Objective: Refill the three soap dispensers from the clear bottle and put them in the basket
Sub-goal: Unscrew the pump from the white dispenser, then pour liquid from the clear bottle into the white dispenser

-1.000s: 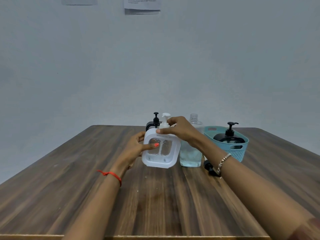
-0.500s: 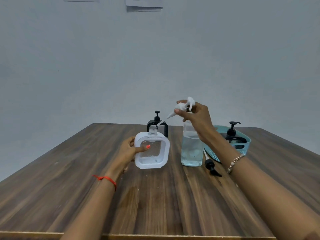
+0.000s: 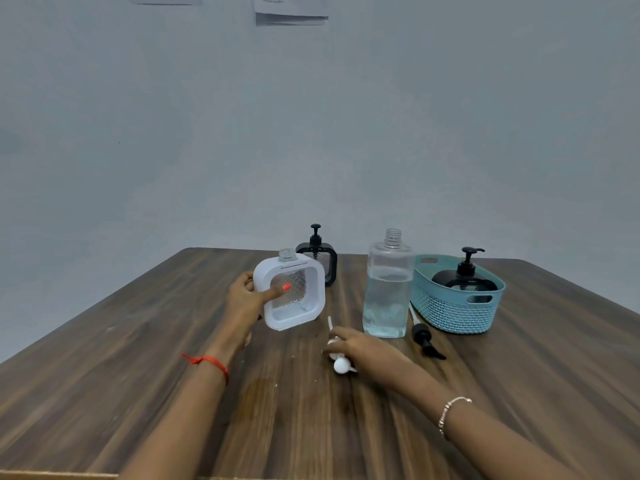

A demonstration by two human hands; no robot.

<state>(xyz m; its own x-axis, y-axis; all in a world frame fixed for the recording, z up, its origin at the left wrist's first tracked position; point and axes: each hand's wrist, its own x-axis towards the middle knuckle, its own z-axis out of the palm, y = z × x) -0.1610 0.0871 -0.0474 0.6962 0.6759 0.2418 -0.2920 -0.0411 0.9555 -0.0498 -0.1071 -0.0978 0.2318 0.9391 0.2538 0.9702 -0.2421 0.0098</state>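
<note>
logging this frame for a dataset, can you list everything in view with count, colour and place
white dispenser: 1, white frame, clear ribbed window, pump off, tilted, held above the table left of centre
white pump: 1, white, on the table under the right hand
black dispenser: 1, black frame, pump on, standing behind the white one
clear bottle: 1, clear, partly full, uncapped, standing at centre right
black pump: 1, black, lying on the table between bottle and basket
basket: 1, teal, on the table at right
round black dispenser: 1, black, pump on, inside the basket
table: 1, dark wood
papers: 2, white, on the wall, cut off at top
left hand: holds the white dispenser; red thread at wrist
right hand: on the white pump; beaded bracelet
</note>
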